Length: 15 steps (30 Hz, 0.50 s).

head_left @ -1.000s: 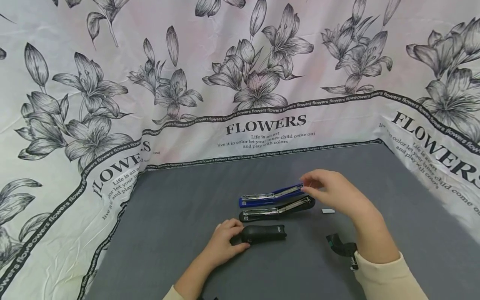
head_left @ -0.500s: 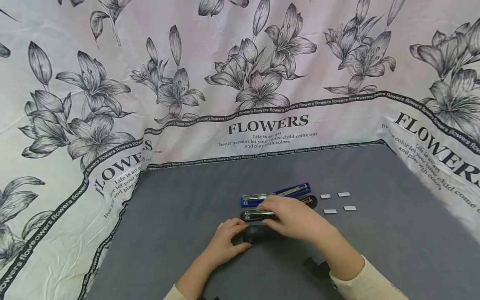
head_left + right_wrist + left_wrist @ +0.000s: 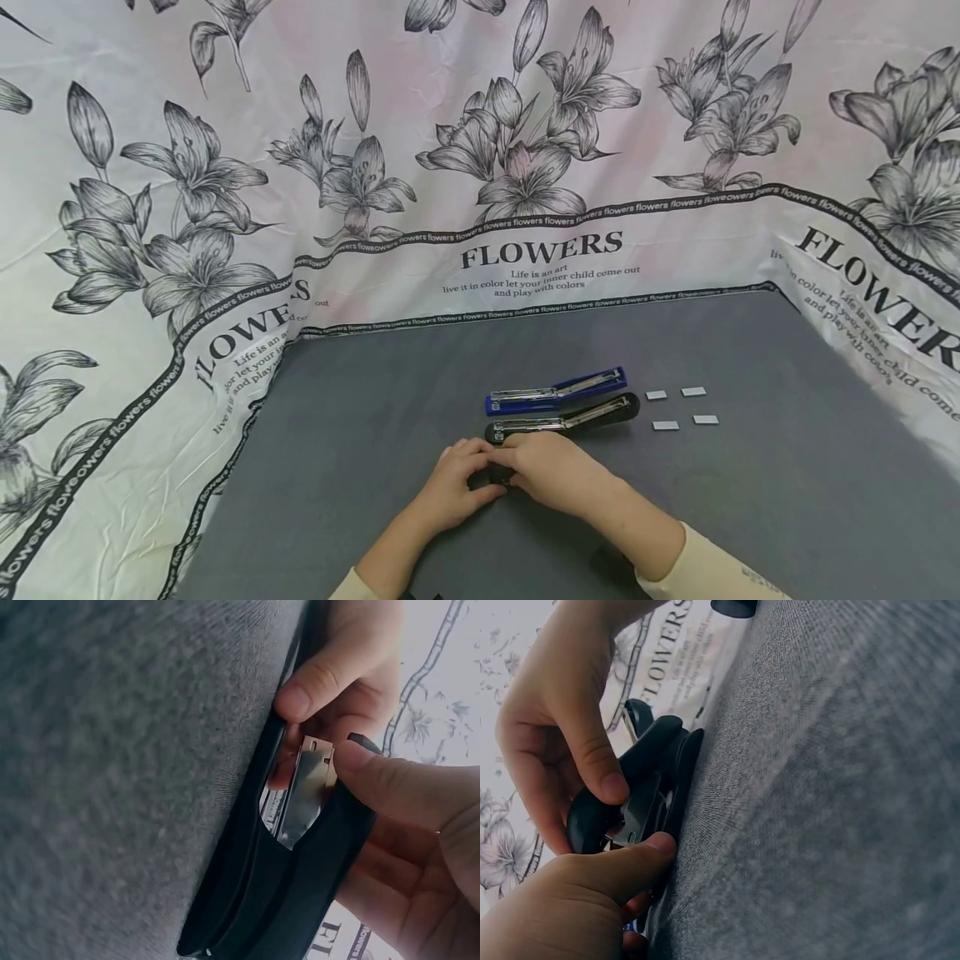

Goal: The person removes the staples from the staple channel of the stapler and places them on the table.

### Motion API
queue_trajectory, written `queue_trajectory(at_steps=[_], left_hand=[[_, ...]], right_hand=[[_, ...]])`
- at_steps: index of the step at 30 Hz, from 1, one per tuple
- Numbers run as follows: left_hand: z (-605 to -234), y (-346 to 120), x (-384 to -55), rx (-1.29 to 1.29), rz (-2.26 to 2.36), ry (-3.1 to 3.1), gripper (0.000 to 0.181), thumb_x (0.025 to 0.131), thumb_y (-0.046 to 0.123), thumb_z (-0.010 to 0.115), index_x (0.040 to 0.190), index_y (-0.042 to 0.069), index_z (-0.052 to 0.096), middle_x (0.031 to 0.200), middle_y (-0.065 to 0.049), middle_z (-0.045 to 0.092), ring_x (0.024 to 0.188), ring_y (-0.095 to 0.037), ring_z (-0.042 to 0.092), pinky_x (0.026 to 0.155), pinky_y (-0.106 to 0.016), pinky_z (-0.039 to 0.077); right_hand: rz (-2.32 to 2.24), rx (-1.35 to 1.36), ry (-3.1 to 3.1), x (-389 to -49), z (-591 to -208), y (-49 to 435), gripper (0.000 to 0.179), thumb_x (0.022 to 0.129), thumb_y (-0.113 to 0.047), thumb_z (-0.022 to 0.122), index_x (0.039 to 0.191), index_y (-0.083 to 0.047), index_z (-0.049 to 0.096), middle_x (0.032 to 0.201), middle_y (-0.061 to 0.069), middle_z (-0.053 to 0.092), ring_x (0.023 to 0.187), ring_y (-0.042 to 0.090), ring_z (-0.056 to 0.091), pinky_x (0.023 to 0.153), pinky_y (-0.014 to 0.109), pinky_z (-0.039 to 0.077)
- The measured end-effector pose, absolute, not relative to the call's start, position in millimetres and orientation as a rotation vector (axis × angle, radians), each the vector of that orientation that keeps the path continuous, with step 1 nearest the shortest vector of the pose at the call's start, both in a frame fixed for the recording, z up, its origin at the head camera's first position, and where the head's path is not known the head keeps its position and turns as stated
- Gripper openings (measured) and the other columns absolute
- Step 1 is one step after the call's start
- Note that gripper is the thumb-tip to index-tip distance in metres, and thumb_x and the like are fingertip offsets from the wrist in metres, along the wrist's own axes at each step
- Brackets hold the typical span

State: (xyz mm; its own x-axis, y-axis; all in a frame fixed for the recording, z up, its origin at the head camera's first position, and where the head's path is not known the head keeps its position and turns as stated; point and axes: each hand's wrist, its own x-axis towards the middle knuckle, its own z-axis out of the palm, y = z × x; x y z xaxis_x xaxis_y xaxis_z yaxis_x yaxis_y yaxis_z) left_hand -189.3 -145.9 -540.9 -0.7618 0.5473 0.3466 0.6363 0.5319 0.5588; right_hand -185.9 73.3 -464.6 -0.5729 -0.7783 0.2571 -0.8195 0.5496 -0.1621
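Note:
A black stapler lies on the grey surface between my two hands, mostly hidden by them in the head view. My left hand holds its front end, with the thumb on the base. My right hand pinches the front of the top cover, thumb on one side and fingers on the other. In the right wrist view the cover is raised apart from the metal staple magazine. Just beyond the hands lie a second black stapler, opened up, and a blue stapler, also opened up.
Several small pale strips, which look like staple strips, lie right of the opened staplers. A white cloth printed with flowers hangs behind and beside the grey tabletop.
My right hand has come away from the blue stapler, moved left and nearer, and taken hold of the near black stapler's cover, now raised. The left hand stays at its front end.

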Motion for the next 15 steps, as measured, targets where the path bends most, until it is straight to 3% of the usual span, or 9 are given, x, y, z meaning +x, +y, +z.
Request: queue_trajectory(at_steps=[9,15], left_hand=[[-540,-147,-188,-1.019,-1.053,-2.684,0.028,0.086,0.02,0.085,0.112,0.014,0.076,0.115,0.011,0.063,0.097,-0.009,0.053,0.088,-0.037,0.043],[-537,-148,-188,-0.976,-1.074,-2.733,0.031,0.087,0.018,0.084,0.117,0.015,0.076,0.115,0.011,0.062,0.102,-0.01,0.054,0.093,-0.04,0.043]], right_hand=[[0.628,1.356,-2.676,-189,-459,85,0.04,0.089,-0.012,0.082,0.127,-0.011,0.07,0.113,-0.001,0.068,0.096,0.011,0.067,0.081,0.029,0.055],[0.756,1.327,-2.669,-190,-446,103,0.044,0.094,-0.014,0.077,0.136,-0.014,0.066,0.121,-0.003,0.065,0.097,0.006,0.063,0.082,0.029,0.054]])
